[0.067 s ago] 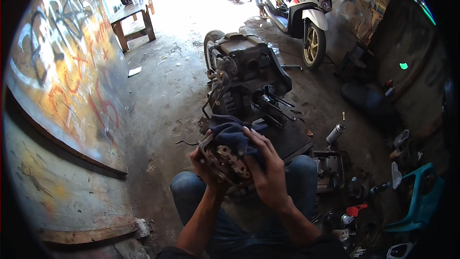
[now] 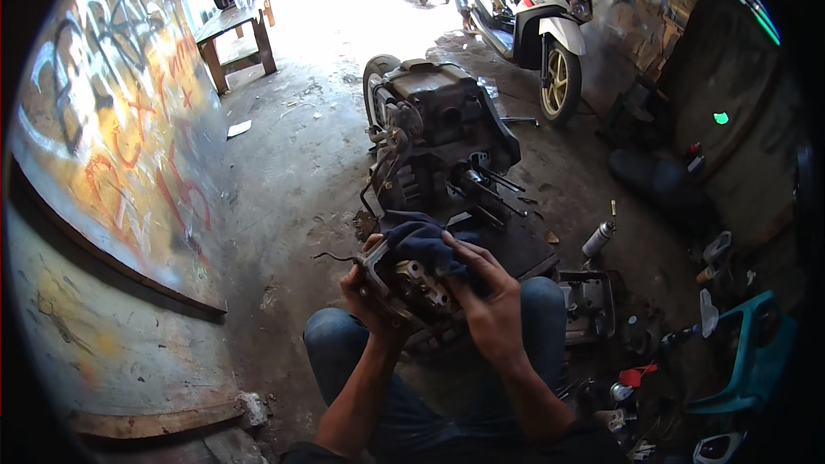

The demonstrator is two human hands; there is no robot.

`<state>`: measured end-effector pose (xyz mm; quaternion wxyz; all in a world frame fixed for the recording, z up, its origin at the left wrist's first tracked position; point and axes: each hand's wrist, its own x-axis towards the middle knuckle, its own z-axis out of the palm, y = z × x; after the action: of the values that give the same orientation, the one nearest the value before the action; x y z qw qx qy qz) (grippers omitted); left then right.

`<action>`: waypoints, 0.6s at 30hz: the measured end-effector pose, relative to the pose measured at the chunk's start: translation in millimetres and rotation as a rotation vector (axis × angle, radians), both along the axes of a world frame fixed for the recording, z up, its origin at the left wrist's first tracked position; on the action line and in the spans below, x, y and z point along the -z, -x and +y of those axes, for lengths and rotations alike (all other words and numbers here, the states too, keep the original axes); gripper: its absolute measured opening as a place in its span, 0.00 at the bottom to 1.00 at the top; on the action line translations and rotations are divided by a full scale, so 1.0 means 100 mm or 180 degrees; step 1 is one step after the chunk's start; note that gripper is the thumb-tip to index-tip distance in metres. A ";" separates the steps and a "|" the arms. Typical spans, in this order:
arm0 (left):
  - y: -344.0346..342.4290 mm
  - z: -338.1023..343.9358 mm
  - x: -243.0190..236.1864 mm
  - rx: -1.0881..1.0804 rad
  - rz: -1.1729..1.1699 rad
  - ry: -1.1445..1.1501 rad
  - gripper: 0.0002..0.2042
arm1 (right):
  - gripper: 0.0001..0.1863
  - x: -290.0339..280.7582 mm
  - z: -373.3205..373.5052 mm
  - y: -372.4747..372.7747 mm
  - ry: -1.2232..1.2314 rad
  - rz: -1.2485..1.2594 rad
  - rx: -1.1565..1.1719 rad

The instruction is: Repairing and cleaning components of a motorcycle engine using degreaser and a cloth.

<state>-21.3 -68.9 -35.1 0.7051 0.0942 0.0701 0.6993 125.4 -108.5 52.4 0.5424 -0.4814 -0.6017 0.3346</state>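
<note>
Between my knees I hold a metal engine cylinder head point(image 2: 418, 287), its inner parts turned up toward me. My left hand point(image 2: 369, 302) is closed round its left side. Bunched over its far side lies a dark blue cloth point(image 2: 414, 235). My right hand point(image 2: 494, 309) presses this cloth onto the right side of the part with bent fingers; the fingertips are partly lost in the folds. Just beyond my hands an engine block point(image 2: 443, 112) with long studs point(image 2: 498, 180) rests low down.
To the right stand a spray can point(image 2: 599, 239), a metal tray-like part point(image 2: 591, 305) and a teal plastic panel point(image 2: 743, 361) among loose parts. A white scooter point(image 2: 550, 26) is parked at the far right. On the left are a painted wall point(image 2: 120, 137) and a wooden table point(image 2: 236, 26).
The cylinder head has tilted slightly in my left hand. My right hand has shifted a little to the right and down with the cloth.
</note>
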 end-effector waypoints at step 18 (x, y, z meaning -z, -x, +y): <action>-0.10 0.04 0.09 -0.0480 0.0651 -0.0049 0.26 | 0.35 0.10 0.17 0.09 -0.1039 -0.1512 0.0119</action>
<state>-11.2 -65.2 -44.4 0.6389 0.1650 0.1431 0.7376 116.2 -91.6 42.3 0.4627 -0.4636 -0.7488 0.1012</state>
